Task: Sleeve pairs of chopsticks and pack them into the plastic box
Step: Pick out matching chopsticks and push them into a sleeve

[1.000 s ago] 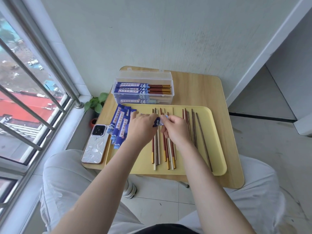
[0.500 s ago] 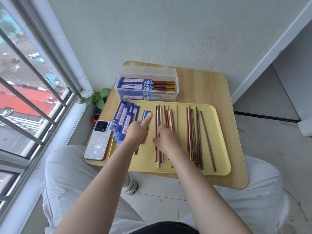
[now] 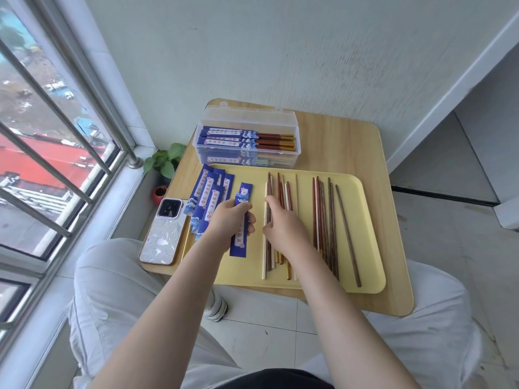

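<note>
On the yellow tray, my left hand grips one blue sleeve. My right hand rests loose-fingered on the loose chopsticks at the tray's middle. I should pinch one matching pair, tips aligned. The plastic box sits behind the tray.

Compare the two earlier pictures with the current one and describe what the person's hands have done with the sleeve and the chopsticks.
The hands have parted: a second ago both met at one blue sleeve over the chopsticks. Now the left hand alone holds it, drawn left and lying lengthwise on the yellow tray. The right hand has let go and reaches onto the loose chopsticks. The sleeve pile, phone and plastic box stayed put.
</note>
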A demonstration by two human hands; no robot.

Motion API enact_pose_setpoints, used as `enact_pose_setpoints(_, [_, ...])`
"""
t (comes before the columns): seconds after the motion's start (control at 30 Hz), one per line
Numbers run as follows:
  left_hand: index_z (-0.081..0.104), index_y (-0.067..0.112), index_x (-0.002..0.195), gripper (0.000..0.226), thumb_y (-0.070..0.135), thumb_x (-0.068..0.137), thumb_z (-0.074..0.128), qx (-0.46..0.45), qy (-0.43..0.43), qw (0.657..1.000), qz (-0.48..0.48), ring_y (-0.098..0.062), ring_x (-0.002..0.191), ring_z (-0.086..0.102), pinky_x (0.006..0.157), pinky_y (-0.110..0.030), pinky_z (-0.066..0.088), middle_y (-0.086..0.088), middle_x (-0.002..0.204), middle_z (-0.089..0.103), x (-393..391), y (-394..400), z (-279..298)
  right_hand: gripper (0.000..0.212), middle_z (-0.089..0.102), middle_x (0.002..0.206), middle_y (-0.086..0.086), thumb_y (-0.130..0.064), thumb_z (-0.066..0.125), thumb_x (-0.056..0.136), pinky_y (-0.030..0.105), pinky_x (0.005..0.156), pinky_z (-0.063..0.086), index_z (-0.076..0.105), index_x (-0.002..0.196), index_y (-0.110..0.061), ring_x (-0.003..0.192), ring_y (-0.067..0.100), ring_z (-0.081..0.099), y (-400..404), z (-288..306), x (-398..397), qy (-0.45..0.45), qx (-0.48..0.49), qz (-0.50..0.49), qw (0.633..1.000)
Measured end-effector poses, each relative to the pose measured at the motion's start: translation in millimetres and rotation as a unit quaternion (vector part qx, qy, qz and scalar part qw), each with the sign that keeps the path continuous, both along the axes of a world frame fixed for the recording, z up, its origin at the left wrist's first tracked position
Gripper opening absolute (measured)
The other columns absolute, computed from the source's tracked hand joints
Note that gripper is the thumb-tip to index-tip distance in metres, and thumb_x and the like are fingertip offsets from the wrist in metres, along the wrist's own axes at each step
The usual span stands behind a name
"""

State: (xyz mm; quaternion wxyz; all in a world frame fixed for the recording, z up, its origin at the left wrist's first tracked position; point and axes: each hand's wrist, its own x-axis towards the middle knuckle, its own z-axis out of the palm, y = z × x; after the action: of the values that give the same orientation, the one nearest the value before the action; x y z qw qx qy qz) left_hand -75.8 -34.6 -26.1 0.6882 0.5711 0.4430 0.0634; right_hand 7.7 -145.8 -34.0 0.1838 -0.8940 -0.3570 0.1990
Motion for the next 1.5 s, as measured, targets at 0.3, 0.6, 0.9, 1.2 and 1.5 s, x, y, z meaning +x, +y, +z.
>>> enact_pose_setpoints(0.3, [0.054, 0.011, 0.089, 0.021, 0.028, 0.097, 0.064, 0.088, 0.030, 0.995, -0.041, -0.014, 0.042, 0.052, 0.047, -0.027, 0.052, -0.003, 0.063, 0.056, 7, -3, 0, 0.020, 0.075, 0.089, -0.009, -0.013, 0.054, 0.094, 0.023, 0.065, 0.054, 0.068, 0.102, -0.023, 0.071, 0.003, 0.072, -17, 51, 25, 0.167, 0.212, -0.087, 0.959])
enact_pose_setpoints(0.6, [0.061, 0.010, 0.078, 0.028, 0.037, 0.086, 0.065, 0.300, 0.207, 0.918, -0.156, -0.014, 0.052, 0.054, 0.055, -0.026, 0.046, -0.002, 0.064, 0.058, 10, -8, -8, 0.022, 0.061, 0.071, -0.007, -0.026, 0.053, 0.104, 0.012, 0.056, 0.040, 0.068, 0.096, -0.012, 0.060, -0.003, 0.052, -19, 60, 26, 0.056, 0.411, -0.176, 0.893])
enact_pose_setpoints(0.9, [0.054, 0.015, 0.071, 0.023, 0.028, 0.087, 0.065, 0.278, 0.166, 0.918, -0.227, -0.014, 0.058, 0.043, 0.057, -0.028, 0.038, 0.001, 0.063, 0.046, 7, -18, -3, 0.031, 0.060, 0.085, -0.008, -0.025, 0.038, 0.108, 0.034, 0.073, 0.051, 0.059, 0.101, -0.003, 0.078, 0.014, 0.059, -17, 54, 38, 0.034, 0.446, -0.321, 0.835])
enact_pose_setpoints(1.2, [0.051, 0.014, 0.071, 0.027, 0.022, 0.089, 0.069, 0.191, 0.023, 0.962, -0.195, -0.015, 0.051, 0.044, 0.053, -0.029, 0.042, 0.001, 0.057, 0.048, 12, -20, 7, 0.022, 0.069, 0.082, 0.004, -0.029, 0.048, 0.104, 0.025, 0.053, 0.051, 0.065, 0.104, -0.015, 0.060, 0.015, 0.065, -20, 58, 29, 0.203, 0.200, -0.090, 0.954])
enact_pose_setpoints(1.5, [0.056, 0.009, 0.092, 0.017, 0.022, 0.093, 0.067, 0.046, 0.033, 0.996, -0.062, -0.012, 0.044, 0.051, 0.053, -0.025, 0.051, -0.003, 0.063, 0.058, 8, -23, -13, 0.011, 0.064, 0.091, 0.000, -0.020, 0.055, 0.100, 0.030, 0.063, 0.051, 0.065, 0.101, -0.015, 0.078, 0.017, 0.062, -15, 9, 18, -0.023, -0.060, -0.087, 0.994])
